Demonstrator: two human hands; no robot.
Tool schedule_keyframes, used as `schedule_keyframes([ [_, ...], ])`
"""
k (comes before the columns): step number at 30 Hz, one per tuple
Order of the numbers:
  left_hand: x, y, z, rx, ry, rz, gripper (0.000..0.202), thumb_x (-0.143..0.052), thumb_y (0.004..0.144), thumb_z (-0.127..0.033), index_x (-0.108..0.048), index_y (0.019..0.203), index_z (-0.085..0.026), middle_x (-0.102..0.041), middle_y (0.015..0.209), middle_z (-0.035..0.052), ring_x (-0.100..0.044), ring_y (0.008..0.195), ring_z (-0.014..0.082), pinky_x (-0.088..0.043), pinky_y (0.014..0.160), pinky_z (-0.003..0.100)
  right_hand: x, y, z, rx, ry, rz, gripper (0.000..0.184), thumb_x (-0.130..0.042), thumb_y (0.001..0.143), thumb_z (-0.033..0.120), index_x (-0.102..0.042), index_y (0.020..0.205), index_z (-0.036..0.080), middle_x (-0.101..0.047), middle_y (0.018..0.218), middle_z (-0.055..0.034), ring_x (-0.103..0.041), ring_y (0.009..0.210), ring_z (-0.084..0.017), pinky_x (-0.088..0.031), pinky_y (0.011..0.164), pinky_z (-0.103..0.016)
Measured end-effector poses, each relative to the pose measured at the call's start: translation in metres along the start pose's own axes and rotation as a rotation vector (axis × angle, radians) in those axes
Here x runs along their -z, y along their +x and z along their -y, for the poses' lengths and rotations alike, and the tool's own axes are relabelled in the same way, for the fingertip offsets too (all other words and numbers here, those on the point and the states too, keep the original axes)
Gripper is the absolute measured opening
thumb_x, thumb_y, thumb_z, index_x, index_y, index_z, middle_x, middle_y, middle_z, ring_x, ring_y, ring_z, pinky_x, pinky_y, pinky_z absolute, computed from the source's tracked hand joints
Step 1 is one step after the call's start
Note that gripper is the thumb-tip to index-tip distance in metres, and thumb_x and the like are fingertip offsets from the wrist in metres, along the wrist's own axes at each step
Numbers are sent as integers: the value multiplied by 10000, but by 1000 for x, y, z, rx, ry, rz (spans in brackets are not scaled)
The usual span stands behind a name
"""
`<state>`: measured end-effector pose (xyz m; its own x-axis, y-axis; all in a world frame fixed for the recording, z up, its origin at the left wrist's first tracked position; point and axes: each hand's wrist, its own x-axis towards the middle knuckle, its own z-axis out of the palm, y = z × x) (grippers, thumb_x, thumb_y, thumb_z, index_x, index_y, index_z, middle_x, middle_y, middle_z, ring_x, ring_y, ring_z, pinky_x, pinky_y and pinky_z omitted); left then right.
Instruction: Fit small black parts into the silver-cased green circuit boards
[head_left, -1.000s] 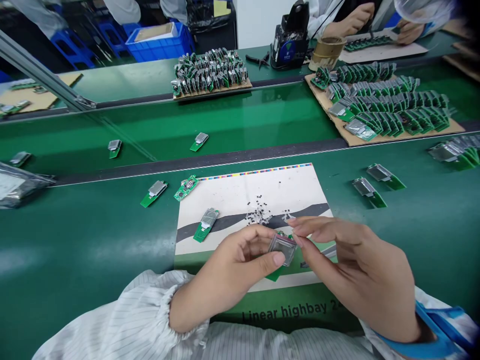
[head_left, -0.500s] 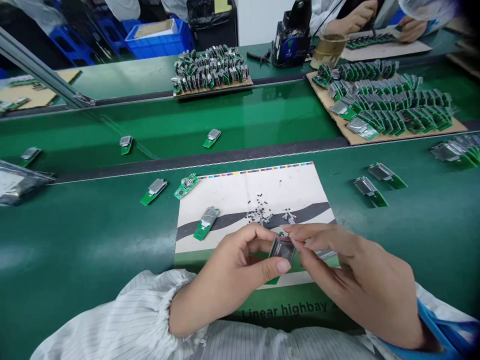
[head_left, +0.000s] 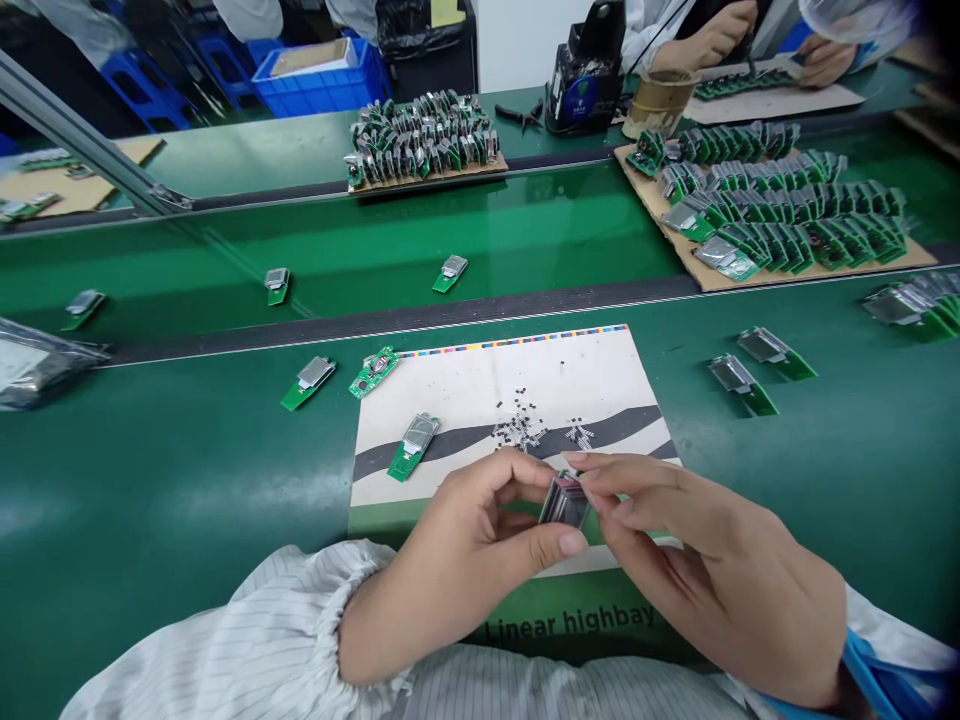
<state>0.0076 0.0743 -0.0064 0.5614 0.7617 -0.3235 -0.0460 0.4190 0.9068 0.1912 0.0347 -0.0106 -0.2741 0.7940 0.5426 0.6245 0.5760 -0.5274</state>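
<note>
Fingers (head_left: 570, 543) of the left hand (head_left: 457, 550) and right hand (head_left: 712, 550) pinch a silver-shielded circuit module (head_left: 564, 500) over the printed sheet's (head_left: 480, 385) near edge.

L hand (head_left: 457, 570) & R hand (head_left: 712, 570) pinched silver-shielded PCB module (head_left: 565, 500) above printed sheet (head_left: 570, 370), tiny black parts (head_left: 517, 430) just beyond, approx.

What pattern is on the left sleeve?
The left sleeve is white with thin grey stripes, head view.
</note>
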Motion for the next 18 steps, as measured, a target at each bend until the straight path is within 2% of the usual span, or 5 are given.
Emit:
schedule_keyframes([
  [7, -1, -1, -1, -3, 21, -1, 178, -718, 778, -227, -556, 846, -193, -607, 875, -1, -573, 797, 108, -494, 684, 203, 1, -2, 1, 5, -3, 2, 192, -546, 868, 40, -527, 1014, 163, -694, 1027, -65, -640, 1092, -116, -472, 1031, -195],
  [14, 1, -1, 3, -23, 78, -21, 198, -726, 786, -275, -556, 854, -201, -573, 860, -11, -544, 767, 101, -484, 661, 196, -1, -2, 2, -2, 4, -29, 193, -545, 877, 41, -527, 1031, 156, -690, 1039, -88, -633, 1118, -148, -499, 1019, -242],
  [18, 1, -3, 5, -33, 93, -21, 222, -731, 784, -306, -551, 865, -203, -567, 881, -1, -541, 763, 111, -493, 647, 214, 0, 3, 3, 23, 1, -42, 166, -552, 864, 43, -538, 985, 157, -714, 983, -87, -669, 1053, -154, -526, 978, -229],
])
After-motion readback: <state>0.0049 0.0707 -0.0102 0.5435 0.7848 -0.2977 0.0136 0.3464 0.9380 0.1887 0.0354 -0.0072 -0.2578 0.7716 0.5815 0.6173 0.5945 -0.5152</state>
